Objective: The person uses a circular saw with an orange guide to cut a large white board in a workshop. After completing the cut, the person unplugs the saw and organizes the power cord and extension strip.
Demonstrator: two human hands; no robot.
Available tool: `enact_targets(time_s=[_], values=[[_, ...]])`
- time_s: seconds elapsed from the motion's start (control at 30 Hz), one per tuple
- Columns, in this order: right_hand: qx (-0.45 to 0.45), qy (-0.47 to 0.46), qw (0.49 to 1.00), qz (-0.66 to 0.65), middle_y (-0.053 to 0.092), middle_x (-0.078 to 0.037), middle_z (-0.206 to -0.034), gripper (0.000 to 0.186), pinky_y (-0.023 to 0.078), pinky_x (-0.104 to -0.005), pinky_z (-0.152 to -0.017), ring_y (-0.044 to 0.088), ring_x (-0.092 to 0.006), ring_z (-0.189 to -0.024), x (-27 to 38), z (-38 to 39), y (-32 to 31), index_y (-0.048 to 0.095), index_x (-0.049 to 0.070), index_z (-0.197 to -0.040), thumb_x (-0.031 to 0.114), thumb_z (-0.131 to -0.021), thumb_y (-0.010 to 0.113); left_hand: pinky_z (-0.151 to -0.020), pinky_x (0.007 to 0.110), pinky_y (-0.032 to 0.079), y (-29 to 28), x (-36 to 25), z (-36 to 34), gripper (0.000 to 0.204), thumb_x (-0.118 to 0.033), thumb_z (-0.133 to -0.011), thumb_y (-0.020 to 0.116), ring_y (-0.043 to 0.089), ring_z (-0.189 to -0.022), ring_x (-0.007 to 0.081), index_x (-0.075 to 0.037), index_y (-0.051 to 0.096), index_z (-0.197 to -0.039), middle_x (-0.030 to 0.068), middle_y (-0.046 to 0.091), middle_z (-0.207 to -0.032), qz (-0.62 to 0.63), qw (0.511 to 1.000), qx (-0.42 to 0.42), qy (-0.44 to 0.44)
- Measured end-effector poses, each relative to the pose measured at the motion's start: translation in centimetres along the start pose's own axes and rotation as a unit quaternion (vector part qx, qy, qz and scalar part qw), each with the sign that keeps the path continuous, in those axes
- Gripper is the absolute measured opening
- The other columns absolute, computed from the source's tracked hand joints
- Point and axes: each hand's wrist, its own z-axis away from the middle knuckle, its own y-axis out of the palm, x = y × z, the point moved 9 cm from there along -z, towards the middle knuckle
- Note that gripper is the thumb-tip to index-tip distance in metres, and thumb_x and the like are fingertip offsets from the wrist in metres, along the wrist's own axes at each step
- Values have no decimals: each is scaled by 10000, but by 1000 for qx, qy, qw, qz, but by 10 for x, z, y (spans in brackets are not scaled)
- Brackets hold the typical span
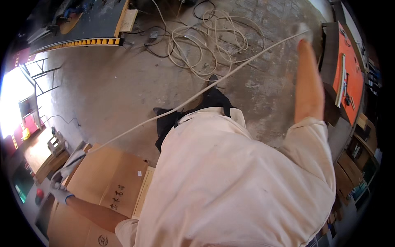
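A long pale hose is stretched slantwise across my body, from far right down to near left. At its lower left end, past a dark sleeve-like section, my left hand in a grey glove with a blue cuff is closed round it beside a cardboard box. What else that hand may hold is too small to make out. My right arm reaches out to the far right, and my right hand, smeared by motion, is at the hose's upper end. Its fingers cannot be made out.
Loose coils of pale hose and dark cables lie on the concrete floor ahead. A dark worktable stands far left. At right is an orange-topped bench with tools. A large cardboard box sits near left.
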Motion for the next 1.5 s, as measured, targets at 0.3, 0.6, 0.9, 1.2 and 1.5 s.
enact_targets(time_s=[0.3,0.6,0.9,1.2,1.5], values=[[-82,-401,903,129,762,-226,-1207,353,549,-475,-1025,725,-375,-1173,454,338,-113,737,53,-1256,307,-1088,559,-421,282,357,174,284,-4,543,-544,-1116,576,488,-483,123,-23,708,-1038,37,616,-689,2,985,130,-110],[24,-480,777,406,757,-223,-1181,347,553,-468,-1000,727,-357,-1157,617,592,32,706,81,-1282,328,-1068,591,-419,261,330,181,333,-28,605,-566,-1139,527,453,-459,100,5,689,-1023,7,527,-609,88,938,272,-194],[332,-428,685,487,752,-220,-1156,358,557,-460,-975,728,-339,-1142,582,718,228,674,110,-1308,349,-1048,623,-460,270,378,128,404,-85,594,-546,-1137,532,514,-509,126,23,691,-1078,18,553,-634,66,928,260,-260],[736,-444,422,288,746,-217,-1130,385,561,-453,-949,730,-321,-1126,491,923,489,643,138,-1335,371,-1028,655,-723,418,611,-21,467,-199,553,-464,-1071,635,700,-831,291,80,696,-1150,155,712,-933,167,912,55,-370],[593,-671,340,288,770,-136,-1100,370,596,-488,-925,744,-353,-1050,501,1048,670,796,126,-1050,403,-1075,552,-759,343,606,-94,452,-259,404,-371,-1111,655,722,-855,196,12,741,-1017,85,738,-931,173,953,-84,-236]])
